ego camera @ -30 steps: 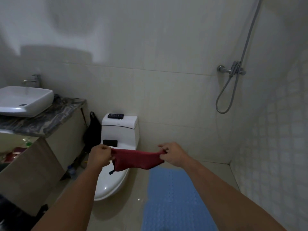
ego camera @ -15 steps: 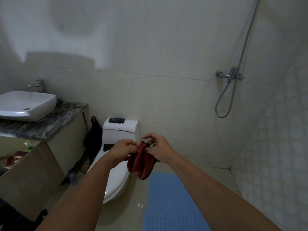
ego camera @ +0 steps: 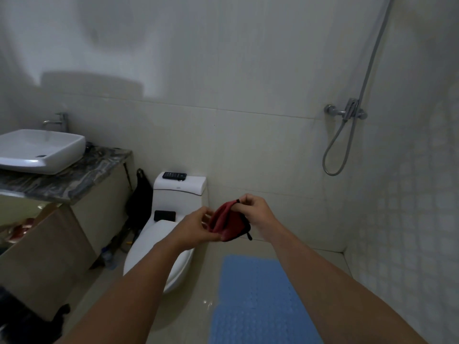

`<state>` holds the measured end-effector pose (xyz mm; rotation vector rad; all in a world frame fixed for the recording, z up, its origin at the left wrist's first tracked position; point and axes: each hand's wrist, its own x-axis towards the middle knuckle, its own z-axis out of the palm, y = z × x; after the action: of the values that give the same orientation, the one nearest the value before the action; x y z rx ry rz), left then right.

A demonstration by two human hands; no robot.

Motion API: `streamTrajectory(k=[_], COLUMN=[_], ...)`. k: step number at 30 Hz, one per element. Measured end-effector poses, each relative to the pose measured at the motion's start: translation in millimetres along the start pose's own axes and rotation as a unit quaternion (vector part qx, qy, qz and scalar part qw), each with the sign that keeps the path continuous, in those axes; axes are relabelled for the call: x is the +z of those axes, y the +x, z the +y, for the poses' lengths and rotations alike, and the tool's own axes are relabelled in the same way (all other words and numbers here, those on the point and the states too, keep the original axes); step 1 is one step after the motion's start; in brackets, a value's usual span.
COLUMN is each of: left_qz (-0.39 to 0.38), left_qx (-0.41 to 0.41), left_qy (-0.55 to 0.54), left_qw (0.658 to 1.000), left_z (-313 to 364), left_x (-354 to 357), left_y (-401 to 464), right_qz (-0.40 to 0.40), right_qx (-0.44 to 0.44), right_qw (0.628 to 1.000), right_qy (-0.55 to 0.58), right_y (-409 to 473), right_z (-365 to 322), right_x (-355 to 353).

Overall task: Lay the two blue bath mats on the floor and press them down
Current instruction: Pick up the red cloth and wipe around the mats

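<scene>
both hands (ego camera: 198, 227) (ego camera: 253, 212) raised, fingers curled

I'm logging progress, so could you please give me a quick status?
Both hands, left hand and right hand, pinch red cloth. Blue mat flat on floor. Nothing blocking.

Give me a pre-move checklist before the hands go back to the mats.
1. Hands free: not ok. The right hand pinches the red cloth; the left hand touches its lower fold.
2. Blue bath mat on the floor: ok, it looks flat.
3. Second mat placed: cannot tell, only one blue surface shows.
4. Bare floor between mat and toilet: ok.
5. Mat pressed down: cannot tell.
</scene>
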<state>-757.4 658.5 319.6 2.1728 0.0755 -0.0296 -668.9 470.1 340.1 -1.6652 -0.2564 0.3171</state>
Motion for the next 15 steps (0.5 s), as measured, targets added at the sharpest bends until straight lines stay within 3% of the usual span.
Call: streamTrajectory(k=[4, 7, 10, 15], left_qz=[0.090, 0.120, 0.096, 0.092], left_qx=[-0.006, -0.056, -0.140, -0.224], left_qy=[0.052, -0.059, -0.219, -0.261], left_qw=[0.995, 0.989, 0.961, 0.935], left_z=[-12.8, -16.6, -20.9, -42.1], left_x=[9.6, 12.2, 24.6, 62.9], left_y=[7.2, 13.6, 23.1, 40.0], right_qz=[-0.007, 0.001, -0.010, -0.092], right_qx=[0.028, 0.073, 0.127, 0.259], right_qw=[0.998, 0.994, 0.988, 0.955], right_qy=[0.057, 0.079, 0.085, 0.107], right_y=[5.9, 13.3, 22.9, 23.0], right_z=[10.0, 32.1, 62.3, 102.2], right_x=[-11.7, -17.3, -17.1, -19.5])
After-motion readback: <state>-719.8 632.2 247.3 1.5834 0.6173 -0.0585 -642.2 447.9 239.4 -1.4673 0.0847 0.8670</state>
